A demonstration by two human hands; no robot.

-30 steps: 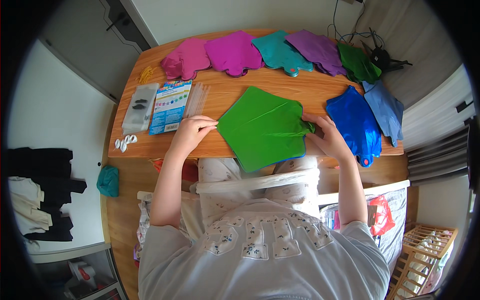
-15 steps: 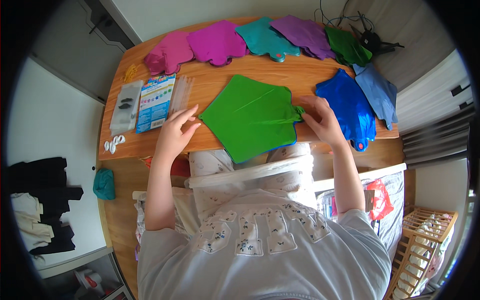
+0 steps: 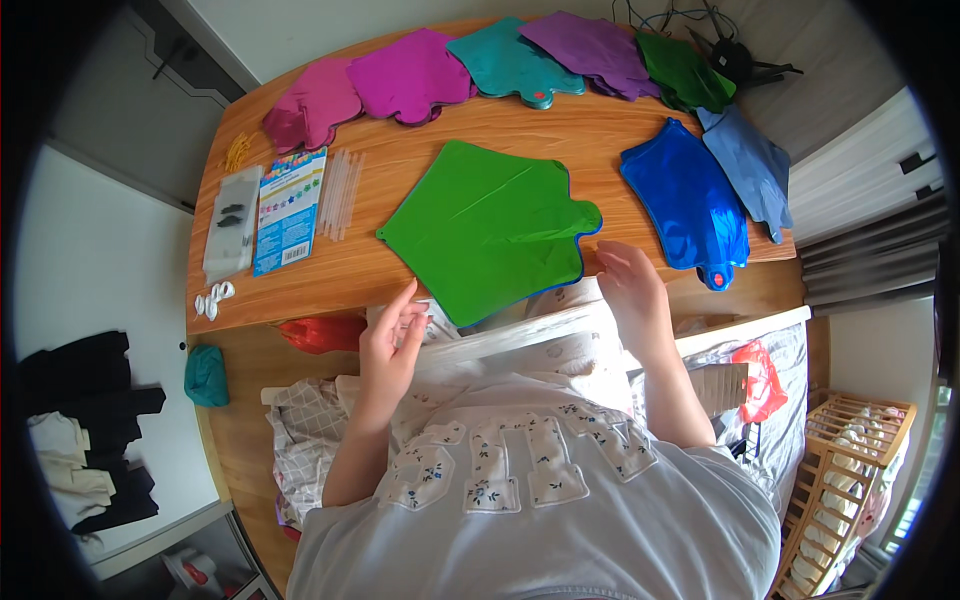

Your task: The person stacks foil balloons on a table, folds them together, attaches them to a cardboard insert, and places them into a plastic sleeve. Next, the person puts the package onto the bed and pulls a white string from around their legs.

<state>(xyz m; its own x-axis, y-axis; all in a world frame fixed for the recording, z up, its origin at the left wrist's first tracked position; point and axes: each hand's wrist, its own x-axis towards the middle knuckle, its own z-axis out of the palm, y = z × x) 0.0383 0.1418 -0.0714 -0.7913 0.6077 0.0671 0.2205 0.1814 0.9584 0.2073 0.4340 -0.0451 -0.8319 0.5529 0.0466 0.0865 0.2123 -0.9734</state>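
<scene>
A flat, uninflated green foil balloon (image 3: pixel 490 225) lies in the middle of the table, a thin blue edge showing beneath it. Its rounded tab points right and its near corner hangs over the table's front edge. Just below that near left side is my left hand (image 3: pixel 390 340), fingers apart and nothing in it. My right hand (image 3: pixel 635 290) hovers by the balloon's right lower edge, fingers stretched out and empty; it looks apart from the foil. A blue foil balloon (image 3: pixel 690 205) lies further right.
Along the back lie pink (image 3: pixel 312 105), magenta (image 3: pixel 410 75), teal (image 3: pixel 510 62), purple (image 3: pixel 590 52) and dark green foil balloons (image 3: pixel 682 70). A printed card (image 3: pixel 290 212), clear straws (image 3: pixel 342 195), a plastic bag (image 3: pixel 232 245) and white ribbon rolls (image 3: pixel 214 298) lie left; a black router (image 3: pixel 735 62) stands back right.
Both hands have come away from the green balloon's ends and moved down toward me. Its tab, crumpled at my right fingers before, now lies spread out. The view has shifted slightly.
</scene>
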